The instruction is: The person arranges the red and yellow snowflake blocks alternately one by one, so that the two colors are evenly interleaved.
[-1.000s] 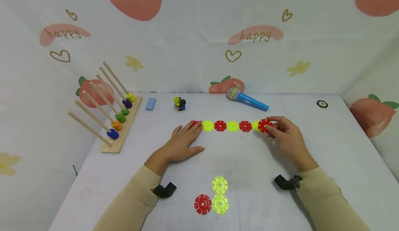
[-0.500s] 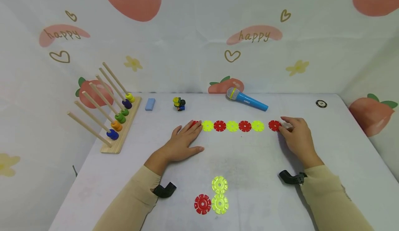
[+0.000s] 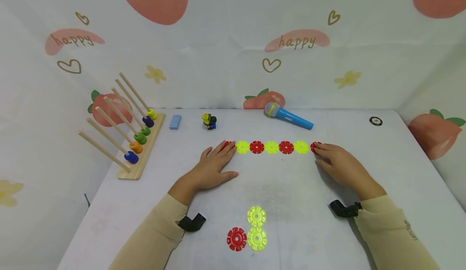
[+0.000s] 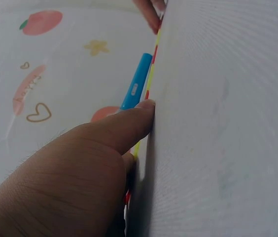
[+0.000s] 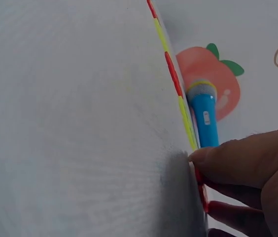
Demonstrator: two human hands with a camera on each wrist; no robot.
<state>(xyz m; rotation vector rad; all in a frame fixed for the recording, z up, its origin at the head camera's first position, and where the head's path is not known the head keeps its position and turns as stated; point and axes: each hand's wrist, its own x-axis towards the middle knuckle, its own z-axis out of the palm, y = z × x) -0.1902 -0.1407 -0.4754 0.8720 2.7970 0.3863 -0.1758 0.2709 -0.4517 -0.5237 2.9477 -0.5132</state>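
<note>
Red and yellow notched plastic discs lie in a row across the table, colours alternating, such as the yellow disc (image 3: 271, 147) near the middle. My left hand (image 3: 212, 168) lies flat, its fingertips over the red disc (image 3: 228, 143) at the left end and hiding most of it. At the other end, the extended fingers of my right hand (image 3: 344, 165) rest on a red disc (image 3: 315, 145), partly covering it. A narrow gap separates that disc from the yellow disc (image 3: 301, 147) beside it. In the right wrist view, the thumb (image 5: 200, 157) sits low near the row.
Two loose yellow discs (image 3: 257, 238) and a red disc (image 3: 237, 239) lie at the front. Behind the row are a blue toy microphone (image 3: 291, 117), a small figure (image 3: 209, 121) and a blue block (image 3: 175, 122). A peg abacus (image 3: 145, 156) stands left; a black round piece (image 3: 375, 121) lies back right.
My right hand carried the red disc rightward off the neighbouring yellow one, put it down, then moved it slightly left; its grip has loosened into extended fingers. The left hand stays put.
</note>
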